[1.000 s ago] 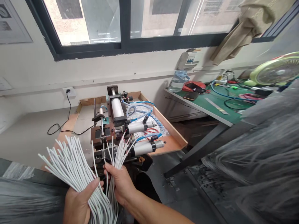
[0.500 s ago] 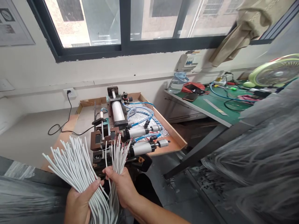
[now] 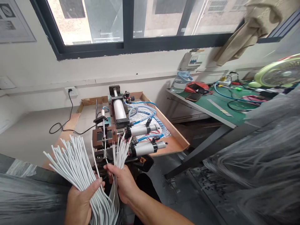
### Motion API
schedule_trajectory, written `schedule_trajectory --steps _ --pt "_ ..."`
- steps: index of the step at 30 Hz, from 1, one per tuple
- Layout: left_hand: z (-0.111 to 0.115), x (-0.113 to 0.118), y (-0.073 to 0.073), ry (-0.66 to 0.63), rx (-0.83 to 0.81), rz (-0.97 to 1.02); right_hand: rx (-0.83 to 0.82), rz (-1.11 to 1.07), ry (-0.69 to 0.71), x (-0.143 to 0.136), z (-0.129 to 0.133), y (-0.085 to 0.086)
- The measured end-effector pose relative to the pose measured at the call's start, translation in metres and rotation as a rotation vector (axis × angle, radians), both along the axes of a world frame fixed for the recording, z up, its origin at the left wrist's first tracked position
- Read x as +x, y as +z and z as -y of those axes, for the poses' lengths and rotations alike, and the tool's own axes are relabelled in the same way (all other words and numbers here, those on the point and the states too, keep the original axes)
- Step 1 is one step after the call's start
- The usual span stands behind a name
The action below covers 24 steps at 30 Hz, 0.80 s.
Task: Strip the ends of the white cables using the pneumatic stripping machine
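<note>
My left hand [image 3: 81,201] is closed around a thick, fanned bundle of white wires [image 3: 72,162], thumb across its front. One wire stands apart from that bundle's right side, by my left thumb. My right hand [image 3: 124,182] is wrapped round a thinner bundle of white wires [image 3: 120,153], some with reddish tips. Its thumb and finger also pinch a single white wire [image 3: 105,151], whose end reaches the front of a pneumatic machine [image 3: 104,137]. Whether that end sits inside the machine, I cannot tell. Both bundles' lower parts run together below my hands.
Silver air cylinders [image 3: 145,148] and blue hoses [image 3: 154,117] lie within a wooden-edged tray [image 3: 173,136]. To the right, a green-topped table [image 3: 206,107] carries a water jug [image 3: 180,82], phones, cables and a fan [image 3: 278,73]. Plastic-wrapped wire bundles [image 3: 264,175] hang at right.
The single wire in my right hand has tipped forward to the machine's front. Another wire has separated from the left bundle. The view has shifted slightly.
</note>
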<state>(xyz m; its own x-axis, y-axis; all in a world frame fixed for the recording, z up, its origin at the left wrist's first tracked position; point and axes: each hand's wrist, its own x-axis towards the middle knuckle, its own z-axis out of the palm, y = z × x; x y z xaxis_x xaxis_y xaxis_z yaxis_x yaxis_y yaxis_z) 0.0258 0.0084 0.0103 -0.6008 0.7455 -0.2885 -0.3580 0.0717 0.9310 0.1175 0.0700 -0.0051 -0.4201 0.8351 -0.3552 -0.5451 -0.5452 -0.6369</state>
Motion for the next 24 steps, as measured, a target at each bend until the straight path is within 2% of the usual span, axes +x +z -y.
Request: schedule_trajectory --steps 2,4,5,7,12,15,24 --pt "0.001 0.002 0.002 -0.021 0.001 -0.011 0.038 -0.071 0.126 0.002 0.002 0.002" --pt "0.001 0.004 0.006 -0.083 -0.006 -0.015 0.123 -0.111 0.197 0.003 0.006 0.003" --pt "0.0 0.005 0.007 -0.116 -0.007 -0.014 0.165 -0.11 0.191 0.003 0.007 0.002" --pt "0.0 0.006 0.009 -0.134 0.0 -0.018 0.21 -0.064 0.097 0.004 0.01 0.0" --pt "0.002 0.004 0.002 -0.046 -0.047 0.027 0.207 0.073 -0.074 0.007 0.012 -0.007" --pt "0.003 0.001 -0.002 -0.004 -0.079 0.055 0.213 0.112 -0.106 0.008 0.011 -0.008" --pt "0.003 -0.001 -0.007 0.01 -0.074 0.024 0.182 0.079 -0.088 0.004 0.006 -0.013"
